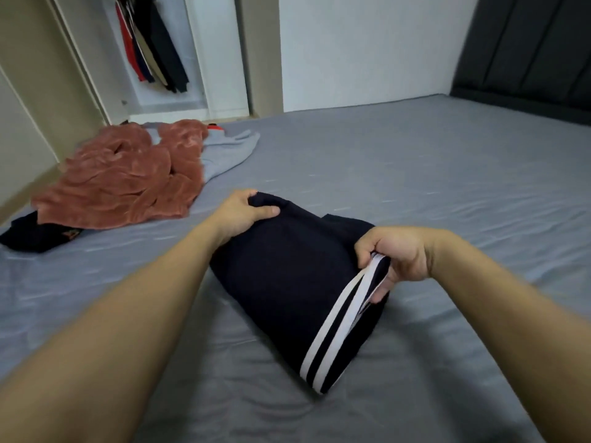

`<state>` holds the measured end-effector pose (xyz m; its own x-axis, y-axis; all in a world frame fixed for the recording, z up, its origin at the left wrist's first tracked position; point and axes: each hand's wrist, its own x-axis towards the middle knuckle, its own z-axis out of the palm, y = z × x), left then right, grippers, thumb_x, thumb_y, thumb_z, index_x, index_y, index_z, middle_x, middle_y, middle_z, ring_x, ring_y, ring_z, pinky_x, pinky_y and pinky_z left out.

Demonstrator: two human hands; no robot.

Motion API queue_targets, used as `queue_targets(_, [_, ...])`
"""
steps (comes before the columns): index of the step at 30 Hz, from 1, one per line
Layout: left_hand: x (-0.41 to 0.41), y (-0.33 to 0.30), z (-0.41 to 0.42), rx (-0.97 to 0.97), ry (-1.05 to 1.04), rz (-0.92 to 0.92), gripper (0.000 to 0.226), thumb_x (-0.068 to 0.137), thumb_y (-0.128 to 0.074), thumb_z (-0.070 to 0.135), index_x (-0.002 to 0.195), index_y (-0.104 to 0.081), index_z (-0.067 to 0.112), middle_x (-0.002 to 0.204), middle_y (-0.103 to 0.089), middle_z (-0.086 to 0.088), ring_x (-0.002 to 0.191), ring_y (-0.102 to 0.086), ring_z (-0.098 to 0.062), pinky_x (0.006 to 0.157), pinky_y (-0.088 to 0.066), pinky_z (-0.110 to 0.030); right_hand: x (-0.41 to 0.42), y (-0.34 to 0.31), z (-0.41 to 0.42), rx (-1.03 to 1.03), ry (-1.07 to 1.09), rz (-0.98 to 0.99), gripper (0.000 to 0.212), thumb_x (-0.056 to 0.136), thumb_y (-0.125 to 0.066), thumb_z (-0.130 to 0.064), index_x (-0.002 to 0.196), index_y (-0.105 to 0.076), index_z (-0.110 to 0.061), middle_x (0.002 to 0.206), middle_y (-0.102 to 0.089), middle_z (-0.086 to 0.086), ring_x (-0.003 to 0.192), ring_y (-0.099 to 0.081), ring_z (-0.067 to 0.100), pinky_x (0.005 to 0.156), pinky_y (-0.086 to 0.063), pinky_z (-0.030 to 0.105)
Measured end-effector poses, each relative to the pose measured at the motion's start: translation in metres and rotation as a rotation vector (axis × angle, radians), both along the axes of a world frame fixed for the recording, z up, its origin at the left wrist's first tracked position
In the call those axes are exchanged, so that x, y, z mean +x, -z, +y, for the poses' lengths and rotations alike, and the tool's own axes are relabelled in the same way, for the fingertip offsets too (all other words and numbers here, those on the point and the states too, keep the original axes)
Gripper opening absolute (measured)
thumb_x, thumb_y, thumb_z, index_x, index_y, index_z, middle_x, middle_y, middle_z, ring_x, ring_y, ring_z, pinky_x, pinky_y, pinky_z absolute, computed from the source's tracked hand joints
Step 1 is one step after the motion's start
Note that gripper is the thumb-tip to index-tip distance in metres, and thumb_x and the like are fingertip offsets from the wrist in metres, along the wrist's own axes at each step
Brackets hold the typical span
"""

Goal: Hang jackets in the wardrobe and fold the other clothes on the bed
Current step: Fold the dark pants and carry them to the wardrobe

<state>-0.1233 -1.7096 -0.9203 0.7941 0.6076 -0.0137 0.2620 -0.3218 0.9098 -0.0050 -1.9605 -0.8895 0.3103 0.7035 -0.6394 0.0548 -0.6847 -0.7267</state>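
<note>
Navy garment (287, 276) in both hands

Navy garment (287, 276) with white stripes — rust fleece (128, 180) — grey bedsheet (415, 161).

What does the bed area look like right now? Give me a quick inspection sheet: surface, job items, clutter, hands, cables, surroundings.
Surface: bed with a grey sheet, lightly wrinkled.
Job's things: dark garment with white stripes, partly folded, lying in front of the person.
Clutter: unfolded pile at far left: rust-coloured fleece garment on top of a grey garment and a black garment.
Grippers: left hand grips the dark garment's far corner; right hand pinches its striped edge.
Cables: nothing seen.
Surroundings: open wardrobe with hanging clothes; dark padded headboard at right.
</note>
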Motion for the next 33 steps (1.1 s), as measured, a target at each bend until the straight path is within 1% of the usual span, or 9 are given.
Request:
queue_targets(4, [0.081,0.011,-0.024,0.213,-0.018,0.051,0.022,0.085,-0.07,0.041,0.097,-0.069,0.022,0.091,-0.073,0.005,0.084,-0.07,-0.016,0.078,-0.053,-0.032,0.048,0.02,-0.016,-0.082,0.051,-0.179,0.04,0.079,-0.039,-0.005,0.049,-0.063,0.004,0.056,-0.064,0.019,0.045,-0.061,0.024,0.048,-0.051,0.025])
queue_targets(7, [0.124,0.03,-0.032,0.324,-0.052,0.17,0.031,0.086,-0.064,0.05,0.101,-0.067,0.023,0.094,-0.07,0.008,0.088,-0.065,-0.014,0.083,-0.051,-0.035,0.074,0.034,-0.016,-0.096,0.075,-0.321,0.023,0.08,-0.041,-0.005,0.059,-0.051,-0.005,0.053,-0.056,0.012,0.046,-0.051,0.023,0.05,-0.04,0.022])
queue_targets(11, [0.154,0.072,-0.034,0.252,-0.087,0.299,0.044,0.091,-0.059,0.05,0.118,-0.059,0.016,0.109,-0.065,0.006,0.097,-0.061,-0.016,0.091,-0.047,-0.035,0.102,0.068,-0.008,-0.001,0.116,-0.686,0.018,0.082,-0.045,-0.015,0.08,-0.061,-0.008,0.1,-0.05,0.013,0.093,-0.049,0.028,0.076,-0.042,0.029])
queue_targets(16, [0.162,0.089,-0.036,0.23,-0.239,0.231,0.043,0.098,-0.05,0.043,0.124,-0.058,0.01,0.111,-0.059,0.003,0.101,-0.055,-0.016,0.087,-0.039,-0.029,0.108,0.086,0.0,0.2,0.265,-0.681,0.019,0.082,-0.043,-0.008,0.064,-0.039,-0.012,0.072,-0.048,0.006,0.075,-0.049,0.03,0.055,-0.031,0.027])
queue_targets(20, [0.16,0.086,-0.04,0.393,-0.323,0.413,0.049,0.096,-0.046,0.05,0.123,-0.052,0.009,0.124,-0.058,-0.009,0.113,-0.054,-0.03,0.096,-0.04,-0.04,0.107,0.097,0.006,0.052,0.189,-0.672,0.012,0.087,-0.043,-0.009,0.089,-0.055,-0.007,0.113,-0.061,0.016,0.103,-0.058,0.033,0.076,-0.041,0.031])
queue_targets(22, [0.154,0.076,-0.061,0.628,-0.377,0.516,0.052,0.096,-0.045,0.046,0.133,-0.041,0.01,0.135,-0.046,-0.011,0.125,-0.042,-0.033,0.105,-0.03,-0.047,0.107,0.097,0.009,0.002,0.152,-0.678,0.027,0.09,-0.043,-0.01,0.113,-0.057,-0.005,0.125,-0.058,0.016,0.112,-0.056,0.033,0.085,-0.043,0.033])
queue_targets(25, [0.115,0.055,-0.115,0.858,-0.324,0.393,0.053,0.094,-0.043,0.04,0.141,-0.033,0.018,0.143,-0.033,-0.007,0.132,-0.029,-0.029,0.113,-0.017,-0.047,0.108,0.085,0.02,0.038,0.139,-0.706,0.032,0.094,-0.041,-0.016,0.121,-0.055,-0.003,0.13,-0.056,0.018,0.116,-0.054,0.034,0.087,-0.041,0.034])
queue_targets(29, [0.038,0.076,-0.176,0.927,-0.178,0.345,0.051,0.09,-0.034,0.054,0.127,-0.046,0.022,0.132,-0.04,0.0,0.125,-0.035,-0.02,0.111,-0.022,-0.047,0.093,0.093,0.038,0.078,0.02,-0.79,0.07,0.098,-0.018,-0.059,0.122,-0.059,-0.008,0.125,-0.06,0.014,0.114,-0.055,0.033,0.087,-0.04,0.038])
queue_targets(33, [0.005,0.11,-0.193,0.935,-0.051,0.554,0.083,0.08,-0.032,0.072,0.145,-0.036,0.021,0.146,-0.033,0.0,0.14,-0.027,-0.022,0.114,-0.005,-0.065,0.089,0.123,0.043,0.057,0.057,-0.863,0.083,0.085,-0.016,-0.079,0.117,-0.058,-0.014,0.113,-0.064,0.008,0.103,-0.06,0.031,0.076,-0.039,0.037])
